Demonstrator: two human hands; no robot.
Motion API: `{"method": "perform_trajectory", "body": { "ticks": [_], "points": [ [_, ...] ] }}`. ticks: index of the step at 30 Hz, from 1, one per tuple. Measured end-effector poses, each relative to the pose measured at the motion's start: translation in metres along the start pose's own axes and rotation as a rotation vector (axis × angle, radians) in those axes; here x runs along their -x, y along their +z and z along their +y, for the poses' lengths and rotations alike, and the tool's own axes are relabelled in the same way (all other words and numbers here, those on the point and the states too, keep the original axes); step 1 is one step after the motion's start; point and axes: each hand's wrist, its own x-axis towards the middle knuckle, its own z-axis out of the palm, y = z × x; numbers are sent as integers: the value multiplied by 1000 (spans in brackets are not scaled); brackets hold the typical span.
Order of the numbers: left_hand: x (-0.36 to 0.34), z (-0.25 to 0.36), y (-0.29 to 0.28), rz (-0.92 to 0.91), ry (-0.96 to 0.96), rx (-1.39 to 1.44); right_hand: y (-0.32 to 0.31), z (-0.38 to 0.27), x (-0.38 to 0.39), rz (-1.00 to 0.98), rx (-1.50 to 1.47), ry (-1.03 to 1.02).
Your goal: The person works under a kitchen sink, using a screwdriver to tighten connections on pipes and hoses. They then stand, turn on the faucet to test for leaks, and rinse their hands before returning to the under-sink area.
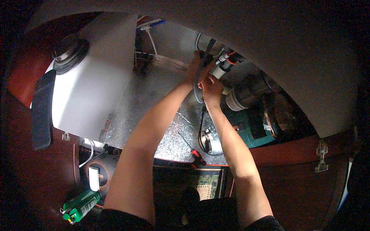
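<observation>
Both my arms reach deep into a cabinet. My left hand (195, 69) is wrapped round a dark part (206, 58), whose kind I cannot make out. A grey hose (198, 90) loops down in front of that hand. Close beside it, my right hand (212, 87) is closed just below a white and black cylindrical fitting (219, 71) with an orange ring. Whatever lies in its fingers is hidden. A black cable (200, 127) runs down from near the right wrist to a small shiny lamp-like thing (208, 138) on the cabinet floor.
A red and black screwdriver (196, 154) lies near the front edge of the foil-like cabinet floor (169, 140). A wide pipe (241, 98) and a teal box (258, 131) are at right. A white panel (86, 96) stands left. A green bottle (81, 206) lies lower left.
</observation>
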Motion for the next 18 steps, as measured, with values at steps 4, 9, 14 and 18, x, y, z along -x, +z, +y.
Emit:
{"method": "perform_trajectory", "body": {
  "ticks": [4,9,14,18],
  "points": [
    [0,32,-6,22,8,54,4,23,-7,83,235,-243],
    [-13,33,-21,-7,52,18,9,4,1,-18,62,-76],
    [-16,36,-20,-32,69,14,5,7,0,-15,257,-147],
    [-10,43,-28,-81,55,-43,6,15,-4,244,658,-533]
  ]
}}
